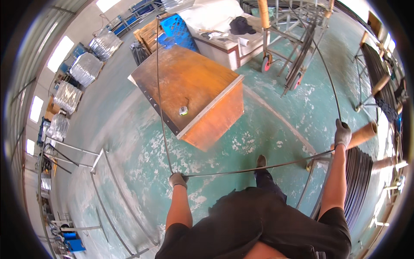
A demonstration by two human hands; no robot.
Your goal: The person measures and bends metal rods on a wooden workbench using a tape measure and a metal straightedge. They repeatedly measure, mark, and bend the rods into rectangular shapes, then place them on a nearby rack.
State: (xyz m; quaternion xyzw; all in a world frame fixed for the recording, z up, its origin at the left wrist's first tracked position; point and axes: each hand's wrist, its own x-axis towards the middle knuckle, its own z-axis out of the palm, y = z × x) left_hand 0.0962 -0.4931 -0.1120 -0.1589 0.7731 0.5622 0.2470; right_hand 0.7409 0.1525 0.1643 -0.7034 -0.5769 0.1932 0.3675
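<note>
Between my two gloved hands I hold up a large, thin dark metal frame (258, 168). Its near bar spans from hand to hand, and two long sides run away from me. My left hand (177, 180) is closed around the near left corner. At the near right corner, my right hand (343, 134) grips the frame, higher and farther out. The left side passes in front of a big rust-brown box-shaped bench (198, 77). A small tape measure (183, 111) lies on the bench top. I cannot clearly follow the frame's far side.
A wheeled metal trolley (289, 56) carrying long bars stands far right of the bench. By my right arm are a brown tube (362, 134) and a stack of dark bars (358, 185). A metal rack (99, 162) stands left. A pale sofa (220, 30) and blue crate (179, 32) lie beyond.
</note>
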